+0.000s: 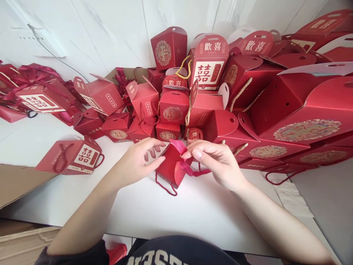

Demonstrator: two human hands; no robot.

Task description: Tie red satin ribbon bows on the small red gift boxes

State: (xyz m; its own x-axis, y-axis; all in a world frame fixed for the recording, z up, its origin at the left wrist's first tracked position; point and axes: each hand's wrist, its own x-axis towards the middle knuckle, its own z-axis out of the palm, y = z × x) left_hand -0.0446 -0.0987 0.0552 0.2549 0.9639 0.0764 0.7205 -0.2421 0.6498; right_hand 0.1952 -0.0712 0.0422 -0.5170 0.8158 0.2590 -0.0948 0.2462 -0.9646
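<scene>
A small red box lies on the white table in front of me, with a dark red cord handle looping from its near side. At its left my left hand has its fingers apart, the fingertips close to the box's edge; nothing shows between them. My right hand pinches a magenta ribbon above the box's right side. One ribbon end rises over the box, and another part hangs below my fingers.
Stacked red gift boxes line the wall behind. Larger ones fill the right side. A separate red box lies at the left, near a cardboard flap. Ribboned boxes sit at the far left.
</scene>
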